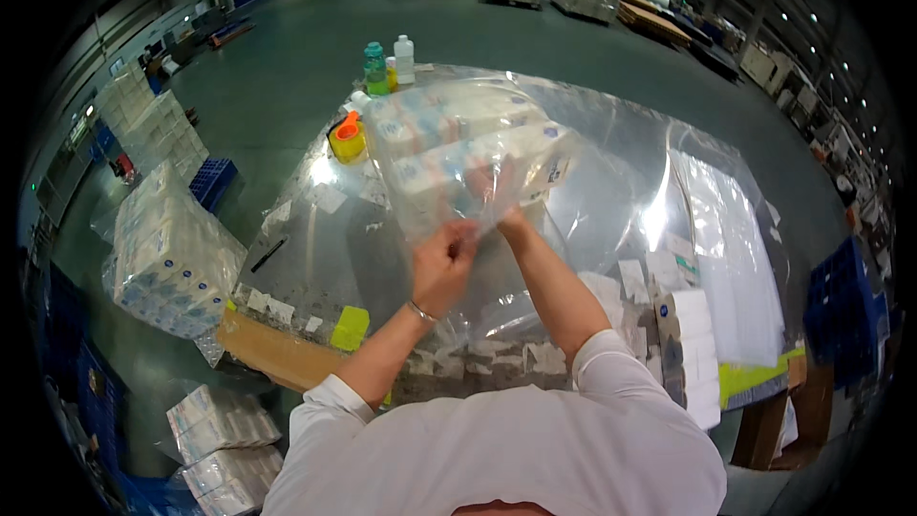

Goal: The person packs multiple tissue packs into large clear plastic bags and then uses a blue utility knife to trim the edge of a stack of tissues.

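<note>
Two hands work at one clear plastic bag holding several white tissue packs, raised above the table. Left hand pinches the bag's near edge, fingers closed on the film. Right hand is behind the film; its grip cannot be told. Three bottles stand at the table's far edge, one yellow cup just near of them. One stack of flat clear bags lies right. One bagged bundle of tissue packs stands left of the table.
</note>
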Motion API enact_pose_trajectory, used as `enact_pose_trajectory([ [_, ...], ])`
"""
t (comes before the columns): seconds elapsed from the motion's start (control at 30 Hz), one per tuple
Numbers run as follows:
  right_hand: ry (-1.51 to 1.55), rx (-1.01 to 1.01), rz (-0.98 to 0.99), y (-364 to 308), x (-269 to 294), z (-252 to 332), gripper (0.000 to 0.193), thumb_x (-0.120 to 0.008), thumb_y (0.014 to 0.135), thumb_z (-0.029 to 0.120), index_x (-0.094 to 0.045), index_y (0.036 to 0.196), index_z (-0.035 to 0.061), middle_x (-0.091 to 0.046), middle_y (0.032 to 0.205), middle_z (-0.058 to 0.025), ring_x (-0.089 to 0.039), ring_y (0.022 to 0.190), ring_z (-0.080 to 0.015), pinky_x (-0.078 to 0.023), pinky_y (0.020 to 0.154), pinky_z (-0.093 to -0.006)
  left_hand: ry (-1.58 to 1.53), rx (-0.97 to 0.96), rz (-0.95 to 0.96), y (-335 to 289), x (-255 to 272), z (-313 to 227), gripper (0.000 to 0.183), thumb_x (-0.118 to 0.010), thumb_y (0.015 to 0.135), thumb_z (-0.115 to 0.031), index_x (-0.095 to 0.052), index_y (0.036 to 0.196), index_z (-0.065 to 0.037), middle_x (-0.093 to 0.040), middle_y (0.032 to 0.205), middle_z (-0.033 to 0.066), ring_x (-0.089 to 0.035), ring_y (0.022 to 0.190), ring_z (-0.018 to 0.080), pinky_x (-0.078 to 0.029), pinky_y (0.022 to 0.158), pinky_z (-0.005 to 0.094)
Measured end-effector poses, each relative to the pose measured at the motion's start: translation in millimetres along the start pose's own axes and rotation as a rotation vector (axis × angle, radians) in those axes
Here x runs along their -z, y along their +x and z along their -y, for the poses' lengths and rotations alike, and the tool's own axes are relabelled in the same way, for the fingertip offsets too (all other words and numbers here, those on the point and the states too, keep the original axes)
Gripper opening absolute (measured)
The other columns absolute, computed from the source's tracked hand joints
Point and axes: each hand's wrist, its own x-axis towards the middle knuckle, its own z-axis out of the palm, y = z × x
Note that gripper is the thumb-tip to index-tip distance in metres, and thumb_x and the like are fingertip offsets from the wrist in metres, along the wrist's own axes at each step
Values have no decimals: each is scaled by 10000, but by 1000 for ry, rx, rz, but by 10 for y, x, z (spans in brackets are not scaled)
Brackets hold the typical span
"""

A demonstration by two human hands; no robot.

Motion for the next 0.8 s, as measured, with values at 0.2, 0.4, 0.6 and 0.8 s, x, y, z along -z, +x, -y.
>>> enact_pose_trajectory([
  [0.2,376,68,253,244,-150,-514,723,-594,741,83,-161,1312,-10,-525,1032,-101,-523,855,-133,-428,752,-260,-43,25,-19,-201,67,314,121,-593,790,-92,-594,903,-48,-501,577,29,-412,486,71,-353,458,223],
  [0.4,64,-35,-223,73,78,-314,684,-550,731,-7,-191,1313,2,-537,989,-114,-532,769,-128,-443,655,-248,-202,146,27,-274,12,352,98,-583,803,-67,-588,897,-37,-505,578,9,-408,499,43,-337,460,194],
  [0.6,-262,-299,111,368,186,-1198,476,-411,842,194,-334,1281,26,-527,1034,-84,-504,832,-148,-426,723,-263,-108,102,67,-224,156,352,100,-587,793,-55,-586,892,-43,-519,601,3,-395,491,45,-331,456,196],
  [0.8,-58,-245,669,727,48,-628,333,-527,805,291,-561,1049,67,-568,882,-26,-510,686,-113,-425,594,-253,-80,-11,181,-187,213,352,212,-608,735,-20,-609,943,-63,-537,632,38,-423,469,99,-345,456,208],
])
